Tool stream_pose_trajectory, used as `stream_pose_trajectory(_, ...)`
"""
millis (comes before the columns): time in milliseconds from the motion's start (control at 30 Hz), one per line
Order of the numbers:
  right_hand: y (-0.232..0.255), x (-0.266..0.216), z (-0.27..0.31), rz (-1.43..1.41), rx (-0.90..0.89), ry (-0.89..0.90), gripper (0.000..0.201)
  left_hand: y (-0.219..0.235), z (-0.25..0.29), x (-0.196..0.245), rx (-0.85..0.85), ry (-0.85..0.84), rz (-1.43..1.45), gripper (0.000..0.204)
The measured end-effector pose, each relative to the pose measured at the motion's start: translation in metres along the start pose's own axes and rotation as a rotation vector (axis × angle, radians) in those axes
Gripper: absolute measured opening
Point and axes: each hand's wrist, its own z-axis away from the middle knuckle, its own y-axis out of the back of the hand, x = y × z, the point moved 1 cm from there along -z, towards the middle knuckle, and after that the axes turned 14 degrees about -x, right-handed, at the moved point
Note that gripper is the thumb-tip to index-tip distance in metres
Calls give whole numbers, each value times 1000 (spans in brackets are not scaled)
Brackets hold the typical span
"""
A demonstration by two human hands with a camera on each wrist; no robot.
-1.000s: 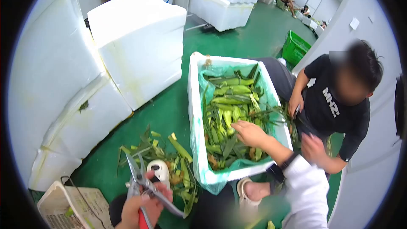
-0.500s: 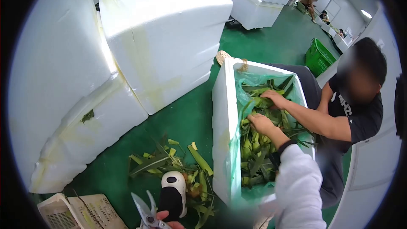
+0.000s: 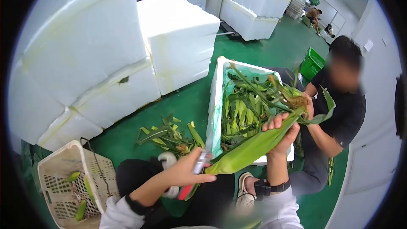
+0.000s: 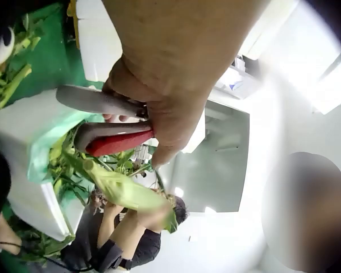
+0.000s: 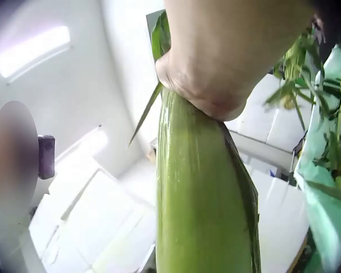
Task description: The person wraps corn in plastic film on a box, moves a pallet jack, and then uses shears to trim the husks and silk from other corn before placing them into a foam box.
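My right hand (image 3: 283, 138) grips a large ear of corn (image 3: 250, 150) in its green husk, near the silk end. The ear slants across the near side of a white foam box (image 3: 215, 106), its stem end pointing down-left. In the right wrist view, the husk (image 5: 199, 193) extends below the hand. My left hand (image 3: 186, 170) holds pruning shears (image 3: 199, 162) beside the stem end. Their red-lined handle (image 4: 122, 143) shows in the left wrist view; the blades are mostly hidden. More husked ears and leaves (image 3: 241, 112) fill the box, over a green plastic liner (image 3: 217, 131).
A person in a black shirt (image 3: 345, 110) sits right of the box, a hand by the silk. White foam boxes (image 3: 182, 51) stack at left. Cut husks (image 3: 167, 135) litter the green floor. A beige crate (image 3: 63, 157) containing several ears stands lower left; a green basket (image 3: 312, 63) sits behind.
My right hand has come out of the box toward me with an ear of corn. The left hand has brought the shears up to its stem end. The other person's arm has drawn back right.
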Motion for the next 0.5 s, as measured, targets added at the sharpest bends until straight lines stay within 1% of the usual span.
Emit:
stream_pose_trajectory(33,-17,-1,2,-36,-64,-13,31,-8,-6,-2,-151,39,-24,64)
stream_pose_trajectory(100,-42,-6,-3,54,17,-58,31,-25,-4,0,-229,86,-6,63)
stream_pose_trajectory(133,-47,-6,-7,108,55,-67,31,-35,0,-7,-161,-13,61,61)
stream_pose_trajectory(167,-48,-6,-7,161,103,-77,31,-36,5,5,-41,-98,-48,57)
stream_pose_trajectory(200,-41,-2,-6,360,126,-122,36,-36,9,1,13,-37,-111,55)
stream_pose_trajectory(233,-35,6,0,472,214,-46,35,-39,14,-5,68,31,-167,53)
stream_pose_trajectory(300,-34,33,25,682,405,100,35,-45,25,-10,178,113,-160,52)
stream_pose_trajectory(333,-35,49,52,472,366,-54,35,-43,26,-12,246,142,-165,52)
stream_pose_trajectory(367,-37,67,82,265,316,-201,36,-40,25,-19,293,71,-294,53)
stream_pose_trajectory(433,-57,99,122,11,170,-455,37,-36,30,-49,345,-48,-540,54)
stream_pose_trajectory(467,-59,106,126,63,192,-480,38,-30,32,-53,319,-56,-599,56)
stream_pose_trajectory(500,-58,113,125,112,215,-512,40,-28,35,-58,330,19,-567,54)
